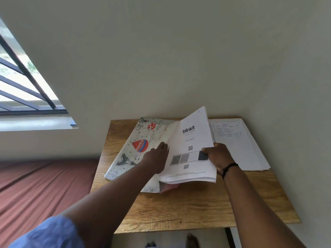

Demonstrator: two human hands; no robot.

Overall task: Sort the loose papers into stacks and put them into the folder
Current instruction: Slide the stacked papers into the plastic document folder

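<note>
White printed "blinkit" sheaf [192, 149], gripped at its edge by the right hand [219, 158], is going into the open balloon-patterned folder [136, 147], which the flat-fingered left hand [157, 158] holds down. By my judgement the job is half done, since another white paper stack [240, 145] waits on the wooden table [188, 208].

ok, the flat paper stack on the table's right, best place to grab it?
Pinch the paper stack at its near right corner, coming from the right. That corner lies bare near the table edge; its left edge is hidden behind the sheets in the right hand.

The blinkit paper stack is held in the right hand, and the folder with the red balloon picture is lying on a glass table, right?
Not glass: the head view shows a brown wooden table. The right hand does hold the white blinkit paper stack, and the balloon-print folder lies there.
</note>
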